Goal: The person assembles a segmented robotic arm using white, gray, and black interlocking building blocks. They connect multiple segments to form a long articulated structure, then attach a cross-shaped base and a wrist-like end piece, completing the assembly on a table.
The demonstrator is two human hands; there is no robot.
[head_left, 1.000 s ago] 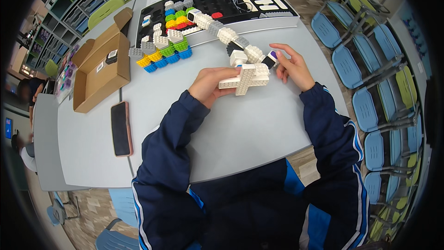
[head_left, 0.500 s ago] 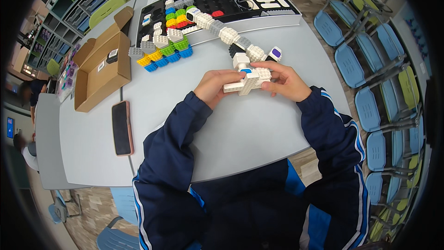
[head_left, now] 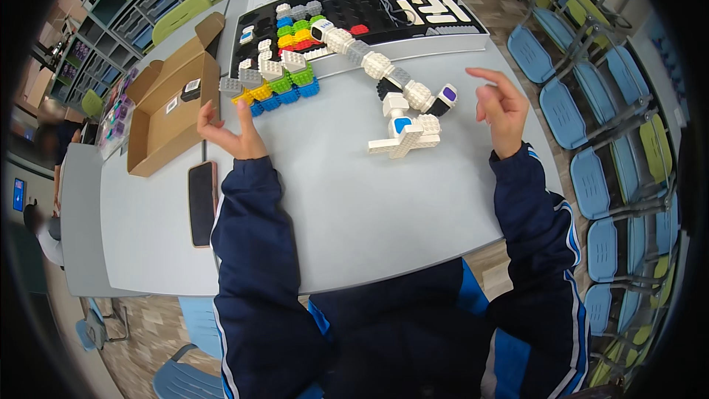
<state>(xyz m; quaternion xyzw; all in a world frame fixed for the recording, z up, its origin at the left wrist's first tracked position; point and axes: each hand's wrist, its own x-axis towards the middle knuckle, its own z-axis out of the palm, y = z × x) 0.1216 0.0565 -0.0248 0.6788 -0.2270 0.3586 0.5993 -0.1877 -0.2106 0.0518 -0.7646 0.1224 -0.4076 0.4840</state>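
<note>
1. Two hands are held up w/ fingers spread, nothing gripped; left hand (head_left: 230,131) near coloured block cluster (head_left: 272,87), right hand (head_left: 502,107) just beside block chain (head_left: 402,107).
2. Chain is left lying on grey table (head_left: 354,207) btwn the hands, touched by neither.
3. Chain could be snapped apart if knocked by right hand; phone (head_left: 201,203) by left sleeve could be swept off the edge.

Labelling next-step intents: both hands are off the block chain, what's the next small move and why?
Probably bring the right hand back down onto the white cross-shaped end of the block chain. Both hands are raised, open and empty; the left hand hovers near the coloured blocks, farther from the chain, and the right one is closer to that end.
</note>
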